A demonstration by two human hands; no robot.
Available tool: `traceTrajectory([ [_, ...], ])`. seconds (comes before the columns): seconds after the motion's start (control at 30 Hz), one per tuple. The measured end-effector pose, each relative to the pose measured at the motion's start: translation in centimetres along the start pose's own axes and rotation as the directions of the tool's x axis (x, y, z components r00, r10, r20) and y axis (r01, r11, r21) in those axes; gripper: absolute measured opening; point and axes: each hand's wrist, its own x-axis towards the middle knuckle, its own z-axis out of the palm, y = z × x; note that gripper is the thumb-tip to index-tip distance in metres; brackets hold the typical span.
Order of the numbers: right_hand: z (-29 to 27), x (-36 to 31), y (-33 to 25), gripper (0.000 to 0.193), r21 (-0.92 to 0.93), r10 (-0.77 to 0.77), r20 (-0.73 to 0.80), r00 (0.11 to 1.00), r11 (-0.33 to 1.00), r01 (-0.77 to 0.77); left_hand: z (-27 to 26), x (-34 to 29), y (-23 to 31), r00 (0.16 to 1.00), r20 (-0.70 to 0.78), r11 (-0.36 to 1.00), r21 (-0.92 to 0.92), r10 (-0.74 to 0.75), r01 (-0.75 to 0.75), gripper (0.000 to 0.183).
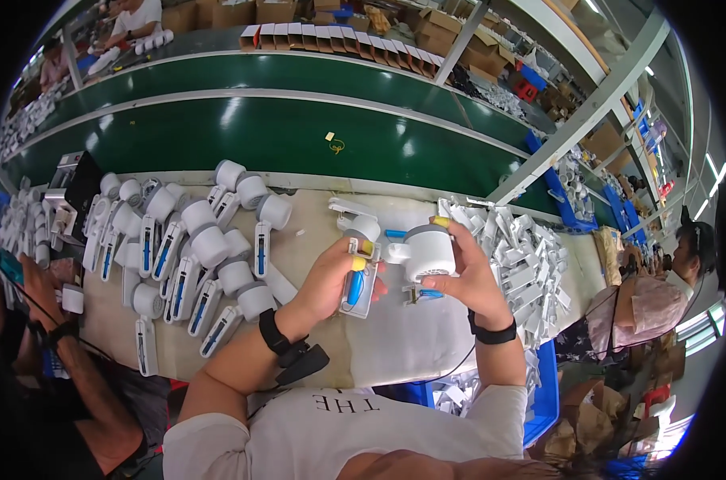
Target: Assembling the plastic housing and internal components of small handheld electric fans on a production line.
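Note:
My left hand (324, 282), with yellow covers on its fingertips, is closed on a white handle shell (369, 294) that has a blue cylindrical cell (355, 288) inside. Beside it, my right hand (477, 276) grips a white round appliance head (429, 254) with a grey rim and a short neck. The neck points toward the shell; whether the two touch, I cannot tell. Behind my hands, another white head with a handle part (361, 224) lies on the table. Below the held head, a small piece with a blue cell (429, 294) rests on the tabletop.
Many similar white assemblies (211, 244) crowd the table's left side. Loose white shells (523, 264) are heaped at the right, above a blue bin (545, 392). A green conveyor (275, 132) runs beyond the table. Co-workers sit at left and right; a black device (71, 192) stands far left.

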Motion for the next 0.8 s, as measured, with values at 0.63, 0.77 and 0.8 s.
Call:
traceTrajectory([
  [0.63, 0.4, 1.7, -0.7, 0.071, -0.333, -0.244, 0.064, 0.968, 0.909, 0.252, 0.7, 0.3, 0.1, 0.986, -0.12, 0.862, 0.506, 0.117, -0.041, 0.013],
  [0.77, 0.6, 1.3, -1.2, 0.074, -0.388, -0.233, 0.075, 0.97, 0.889, 0.243, 0.1, 0.5, 0.0, 0.989, -0.106, 0.804, 0.595, 0.107, -0.024, 0.013],
  [0.8, 0.5, 1.1, -1.4, 0.076, -0.417, -0.208, 0.096, 0.973, 0.88, 0.229, -0.2, 0.6, 0.3, 0.996, -0.08, 0.845, 0.535, 0.039, 0.009, 0.013],
])
